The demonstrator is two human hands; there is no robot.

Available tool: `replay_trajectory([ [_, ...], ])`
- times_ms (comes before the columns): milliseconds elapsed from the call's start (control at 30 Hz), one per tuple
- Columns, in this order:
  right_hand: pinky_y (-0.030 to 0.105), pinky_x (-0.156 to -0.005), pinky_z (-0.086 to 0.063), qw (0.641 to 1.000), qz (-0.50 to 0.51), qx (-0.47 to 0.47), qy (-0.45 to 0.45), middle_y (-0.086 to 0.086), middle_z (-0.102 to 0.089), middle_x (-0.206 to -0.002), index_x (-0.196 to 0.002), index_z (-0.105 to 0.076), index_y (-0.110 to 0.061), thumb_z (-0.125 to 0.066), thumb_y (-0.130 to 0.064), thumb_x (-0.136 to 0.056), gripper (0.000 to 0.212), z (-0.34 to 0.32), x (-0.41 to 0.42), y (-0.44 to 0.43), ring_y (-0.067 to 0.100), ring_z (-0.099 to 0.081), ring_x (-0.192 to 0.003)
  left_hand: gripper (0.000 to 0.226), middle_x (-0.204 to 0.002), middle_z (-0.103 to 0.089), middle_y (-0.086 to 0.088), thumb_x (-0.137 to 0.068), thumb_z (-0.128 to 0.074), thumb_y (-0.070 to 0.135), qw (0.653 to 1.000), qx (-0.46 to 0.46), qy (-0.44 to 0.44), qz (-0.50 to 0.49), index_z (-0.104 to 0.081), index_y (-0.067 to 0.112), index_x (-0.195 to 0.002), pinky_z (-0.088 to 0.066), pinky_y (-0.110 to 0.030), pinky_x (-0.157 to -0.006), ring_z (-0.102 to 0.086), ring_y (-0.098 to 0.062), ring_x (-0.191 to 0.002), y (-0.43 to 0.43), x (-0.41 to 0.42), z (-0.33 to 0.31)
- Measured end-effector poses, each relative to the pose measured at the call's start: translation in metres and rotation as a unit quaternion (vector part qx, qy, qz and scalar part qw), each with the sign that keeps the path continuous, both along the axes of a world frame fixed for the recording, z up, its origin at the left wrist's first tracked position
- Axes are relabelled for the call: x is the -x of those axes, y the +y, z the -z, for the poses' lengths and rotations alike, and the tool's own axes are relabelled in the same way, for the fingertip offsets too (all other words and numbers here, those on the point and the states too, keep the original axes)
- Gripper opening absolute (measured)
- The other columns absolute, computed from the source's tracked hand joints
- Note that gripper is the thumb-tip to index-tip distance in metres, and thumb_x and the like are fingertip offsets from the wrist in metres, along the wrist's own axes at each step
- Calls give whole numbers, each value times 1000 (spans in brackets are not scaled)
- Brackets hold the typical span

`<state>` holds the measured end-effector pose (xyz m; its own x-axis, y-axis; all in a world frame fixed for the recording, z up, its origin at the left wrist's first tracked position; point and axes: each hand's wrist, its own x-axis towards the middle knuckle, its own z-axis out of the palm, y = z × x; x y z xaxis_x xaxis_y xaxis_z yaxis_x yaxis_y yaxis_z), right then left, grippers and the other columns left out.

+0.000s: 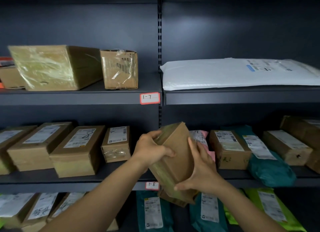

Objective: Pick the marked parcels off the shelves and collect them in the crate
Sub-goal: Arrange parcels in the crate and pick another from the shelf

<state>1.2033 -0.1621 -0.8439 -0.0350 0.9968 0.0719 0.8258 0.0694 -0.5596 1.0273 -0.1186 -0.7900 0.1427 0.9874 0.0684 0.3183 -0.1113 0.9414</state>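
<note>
Shelves (81, 183) behind; held parcel (174, 155) tilted, near-upright.

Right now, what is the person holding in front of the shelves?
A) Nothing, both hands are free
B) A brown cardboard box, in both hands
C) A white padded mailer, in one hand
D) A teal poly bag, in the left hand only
B: the left hand and right hand both clasp a tilted brown cardboard box near the shelf label 1-8.
</note>
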Motion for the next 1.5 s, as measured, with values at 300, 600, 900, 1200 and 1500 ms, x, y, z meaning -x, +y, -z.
replay_trajectory([
  [300,47,-110,-33,946,95,38,306,-12,-15,-154,-141,11,-57,-92,-42,-40,146,5,-26,-1,19,-24,-139,92,-146,-35,7,-63,-63,72,993,29,-113,25,-35,31,-141,-36,-39,-108,-41,-11,-126,4,18,12],
  [600,48,-78,-54,690,95,81,713,14,-65,-121,-126,-55,-17,-95,-41,-25,111,22,-56,-59,34,-65,-104,79,-135,-33,28,-74,-78,33,945,85,-34,313,-34,47,-137,-40,-6,-90,-38,13,-117,-26,-34,62],
  [900,56,-99,-42,633,219,-2,743,19,-64,-120,-129,-56,-13,-77,-45,-59,80,20,-88,-100,39,-60,-110,82,-141,-26,30,-56,-81,56,911,-31,-27,411,-45,52,-129,-24,-22,-113,-22,10,-134,-27,-72,72],
  [1200,50,-89,-50,645,293,-6,706,15,-66,-119,-127,-58,-15,-44,-32,-94,41,14,-113,-124,36,-62,-110,92,-142,-17,37,-46,-87,42,934,-77,-58,344,-42,46,-126,-38,-33,-108,-22,12,-132,-41,-99,87],
  [1500,47,-80,-54,682,367,-73,629,14,-68,-115,-120,-62,-16,-33,-27,-101,36,18,-132,-177,33,-66,-104,98,-137,-49,15,-42,-94,24,913,94,-77,389,-48,34,-127,-48,-31,-97,-53,2,-114,-74,-146,86],
])
